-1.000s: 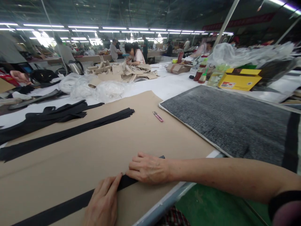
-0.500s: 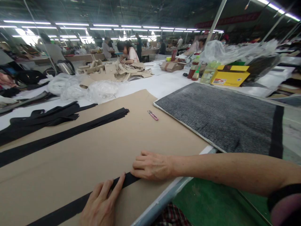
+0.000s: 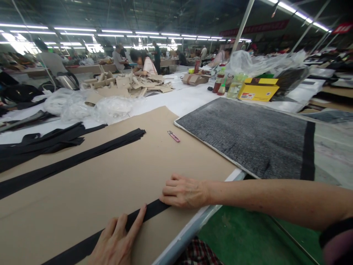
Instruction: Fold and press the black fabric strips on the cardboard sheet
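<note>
A black fabric strip (image 3: 150, 210) lies along the near edge of a large brown cardboard sheet (image 3: 116, 173). My right hand (image 3: 185, 191) rests flat on the strip's right end, fingers stretched out and pointing left. Lower down, my left hand (image 3: 118, 240) presses the same strip with its fingers spread. Neither hand grips anything.
More black strips (image 3: 77, 156) lie across the far side of the cardboard, with a heap of them (image 3: 41, 141) at the left. Small pink snips (image 3: 173, 136) sit near a grey textured mat (image 3: 248, 138). A yellow box (image 3: 257, 90), bottles, plastic bags and other workers are beyond.
My view has shifted to the right. Both hands have slid slightly along the strip, staying flat on it.
</note>
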### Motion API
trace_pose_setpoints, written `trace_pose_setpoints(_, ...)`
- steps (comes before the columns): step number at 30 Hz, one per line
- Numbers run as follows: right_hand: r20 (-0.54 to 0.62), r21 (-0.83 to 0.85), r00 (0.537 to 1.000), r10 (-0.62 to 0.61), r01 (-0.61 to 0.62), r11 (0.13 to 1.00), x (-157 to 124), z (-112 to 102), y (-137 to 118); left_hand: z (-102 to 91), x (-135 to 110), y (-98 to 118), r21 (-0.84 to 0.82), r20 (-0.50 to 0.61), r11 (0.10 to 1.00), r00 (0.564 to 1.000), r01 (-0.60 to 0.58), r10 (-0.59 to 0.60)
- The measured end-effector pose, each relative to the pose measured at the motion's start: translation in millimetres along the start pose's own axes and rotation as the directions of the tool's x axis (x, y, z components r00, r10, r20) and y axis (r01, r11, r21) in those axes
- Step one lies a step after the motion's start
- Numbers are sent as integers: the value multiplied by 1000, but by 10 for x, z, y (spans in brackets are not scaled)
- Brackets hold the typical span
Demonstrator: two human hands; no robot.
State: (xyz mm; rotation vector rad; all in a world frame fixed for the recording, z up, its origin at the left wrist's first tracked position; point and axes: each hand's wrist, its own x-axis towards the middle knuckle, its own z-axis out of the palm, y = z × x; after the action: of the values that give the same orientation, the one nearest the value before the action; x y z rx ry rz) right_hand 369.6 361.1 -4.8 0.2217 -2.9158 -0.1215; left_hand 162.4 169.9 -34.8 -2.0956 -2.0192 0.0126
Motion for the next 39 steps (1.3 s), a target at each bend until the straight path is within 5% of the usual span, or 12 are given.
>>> trace_pose_setpoints(5, 2, -9, 1000, -3, 3, 1000, -61, -9, 5, 67, 64, -47, -85, -212, 995, 977, -51, 32)
trace_pose_setpoints(9, -18, -24, 1000, -4, 4, 1000, -55, 24, 6, 47, 272, 169, -204, -313, 968, 947, -145, 76)
trace_pose_setpoints(13, -39, -44, 999, -14, 12, 999, -106, 38, 30, 83, 395, 359, -235, -257, 952, 957, -197, 135)
trace_pose_setpoints(20, -22, -59, 1000, -4, 3, 998, -314, -32, 77, 173, 368, 347, -145, -202, 957, 954, -252, 220)
trace_pose_setpoints(27, 1, -85, 999, 38, -38, 996, -492, -81, 86, 53, 419, 475, -112, -93, 983, 987, -142, 132)
trace_pose_setpoints(39, 63, -105, 991, 117, -110, 988, -810, -220, 103, 4, 446, 501, -7, -116, 982, 975, -190, 188)
